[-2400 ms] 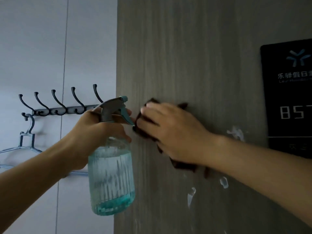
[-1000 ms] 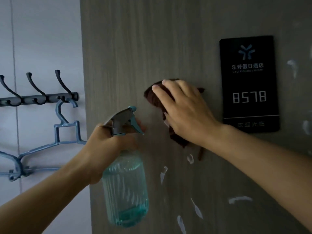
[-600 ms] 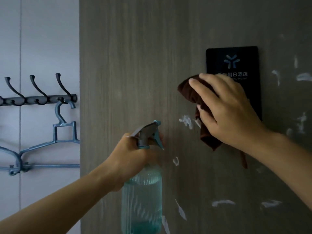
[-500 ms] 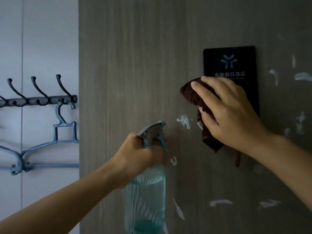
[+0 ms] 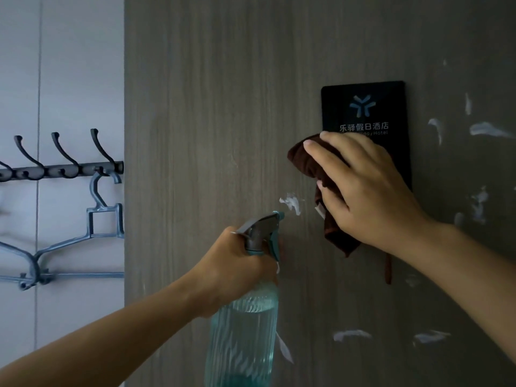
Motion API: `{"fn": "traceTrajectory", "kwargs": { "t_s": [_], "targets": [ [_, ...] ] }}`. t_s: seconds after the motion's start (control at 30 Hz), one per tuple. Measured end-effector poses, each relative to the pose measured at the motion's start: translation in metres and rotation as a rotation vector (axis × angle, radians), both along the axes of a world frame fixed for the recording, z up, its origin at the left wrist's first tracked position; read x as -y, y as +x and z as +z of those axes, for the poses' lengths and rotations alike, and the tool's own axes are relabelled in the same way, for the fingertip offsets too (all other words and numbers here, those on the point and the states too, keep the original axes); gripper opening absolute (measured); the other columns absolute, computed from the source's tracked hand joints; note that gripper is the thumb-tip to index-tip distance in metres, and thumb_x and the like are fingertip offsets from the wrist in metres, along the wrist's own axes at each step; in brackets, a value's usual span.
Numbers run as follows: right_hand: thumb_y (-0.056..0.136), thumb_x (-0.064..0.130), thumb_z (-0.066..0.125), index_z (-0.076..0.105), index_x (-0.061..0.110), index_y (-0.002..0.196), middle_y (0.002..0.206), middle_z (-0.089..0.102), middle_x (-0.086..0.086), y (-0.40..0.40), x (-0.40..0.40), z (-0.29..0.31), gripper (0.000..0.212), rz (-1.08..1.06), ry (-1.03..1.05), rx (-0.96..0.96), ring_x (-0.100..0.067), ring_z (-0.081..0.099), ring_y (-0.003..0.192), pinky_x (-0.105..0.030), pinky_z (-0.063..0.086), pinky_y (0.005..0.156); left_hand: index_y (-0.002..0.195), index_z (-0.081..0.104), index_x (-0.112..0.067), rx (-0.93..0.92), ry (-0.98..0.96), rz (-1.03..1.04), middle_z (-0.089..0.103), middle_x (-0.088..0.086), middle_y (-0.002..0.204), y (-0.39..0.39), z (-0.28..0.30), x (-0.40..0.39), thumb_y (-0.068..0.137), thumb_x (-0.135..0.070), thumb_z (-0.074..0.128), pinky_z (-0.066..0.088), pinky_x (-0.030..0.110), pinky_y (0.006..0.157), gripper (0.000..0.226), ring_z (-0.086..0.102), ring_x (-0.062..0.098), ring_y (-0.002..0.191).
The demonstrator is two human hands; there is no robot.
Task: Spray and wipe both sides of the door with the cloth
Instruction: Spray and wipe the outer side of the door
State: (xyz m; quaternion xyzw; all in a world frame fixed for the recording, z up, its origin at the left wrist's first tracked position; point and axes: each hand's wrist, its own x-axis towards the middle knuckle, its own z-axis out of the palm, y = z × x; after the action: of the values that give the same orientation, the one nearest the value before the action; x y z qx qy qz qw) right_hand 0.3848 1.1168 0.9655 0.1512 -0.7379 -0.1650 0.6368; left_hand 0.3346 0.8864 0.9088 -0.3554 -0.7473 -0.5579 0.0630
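1. The right hand (image 5: 371,196) is pressing a dark brown cloth (image 5: 310,166) flat against the grey wood-grain door (image 5: 212,107), its fingers (image 5: 329,155) lying straight and close together over the cloth, the fingertips overlapping the lower left part of a black hotel sign (image 5: 365,107) fixed to the door.
2. A corner of the cloth is hanging down below the palm, with a thin strip trailing beside the wrist.
3. The left hand (image 5: 234,272) is gripping the neck of a clear ribbed spray bottle (image 5: 243,336) — fingers curled round it below the grey trigger head (image 5: 262,230) — and the nozzle is pointing at the door just left of the cloth.
4. A white foam blob (image 5: 290,203) is sitting on the door right at the nozzle tip; more white smears (image 5: 487,129) are dotting the door to the right and below.
5. On the pale wall at the left, a blue hanger (image 5: 92,227) is hanging from a dark hook rail (image 5: 64,169).
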Motion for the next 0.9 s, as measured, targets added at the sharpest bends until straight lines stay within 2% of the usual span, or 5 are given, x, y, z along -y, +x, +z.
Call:
{"fn": "traceTrajectory", "kwargs": {
  "t_s": [0.33, 0.5, 0.63, 0.8, 0.9],
  "targets": [
    [0.098, 0.019, 0.067, 0.048, 0.004, 0.152, 0.162, 0.038, -0.022, -0.045, 0.028, 0.015, 0.059, -0.005, -0.050, 0.011, -0.037, 0.031, 0.153, -0.050, 0.032, 0.124, 0.110, 0.075, -0.012, -0.010, 0.176, 0.131, 0.080, 0.011, 0.102, -0.014, 0.035, 0.047, 0.086, 0.014, 0.069, 0.066, 0.042, 0.074, 0.036, 0.078, 0.029, 0.078],
    [0.099, 0.033, 0.058, 0.026, 0.006, 0.162, 0.169, 0.021, -0.021, -0.047, 0.033, -0.064, 0.076, -0.105, -0.009, 0.115, -0.037, 0.017, 0.158, -0.050, 0.021, 0.128, 0.111, 0.078, -0.016, -0.018, 0.195, 0.148, 0.080, 0.007, 0.102, -0.038, 0.048, 0.065, 0.085, 0.009, 0.072, 0.066, 0.037, 0.071, 0.037, 0.078, 0.028, 0.086],
    [0.093, 0.031, 0.066, 0.030, 0.005, 0.161, 0.168, 0.026, -0.020, -0.046, 0.021, -0.103, 0.081, -0.139, 0.097, 0.163, -0.036, 0.021, 0.157, -0.049, 0.024, 0.127, 0.114, 0.077, -0.013, -0.011, 0.198, 0.107, 0.080, 0.006, 0.105, -0.047, 0.042, 0.070, 0.084, 0.014, 0.070, 0.065, 0.033, 0.067, 0.041, 0.078, 0.025, 0.086],
    [0.097, 0.026, 0.066, 0.032, 0.003, 0.159, 0.165, 0.030, -0.023, -0.052, 0.040, -0.040, 0.074, -0.134, -0.041, 0.057, -0.037, 0.026, 0.155, -0.050, 0.027, 0.127, 0.113, 0.075, -0.008, -0.045, 0.204, 0.072, 0.079, 0.009, 0.103, -0.047, 0.037, 0.073, 0.083, 0.022, 0.066, 0.063, 0.031, 0.065, 0.043, 0.075, 0.024, 0.079],
    [0.101, 0.024, 0.059, 0.035, 0.002, 0.157, 0.163, 0.032, -0.026, -0.062, 0.058, 0.015, 0.064, -0.126, -0.164, -0.017, -0.041, 0.029, 0.153, -0.052, 0.029, 0.125, 0.111, 0.076, -0.008, -0.040, 0.236, 0.075, 0.077, 0.017, 0.100, -0.046, 0.034, 0.079, 0.083, 0.019, 0.068, 0.066, 0.043, 0.071, 0.040, 0.074, 0.031, 0.082]
  ]
}}
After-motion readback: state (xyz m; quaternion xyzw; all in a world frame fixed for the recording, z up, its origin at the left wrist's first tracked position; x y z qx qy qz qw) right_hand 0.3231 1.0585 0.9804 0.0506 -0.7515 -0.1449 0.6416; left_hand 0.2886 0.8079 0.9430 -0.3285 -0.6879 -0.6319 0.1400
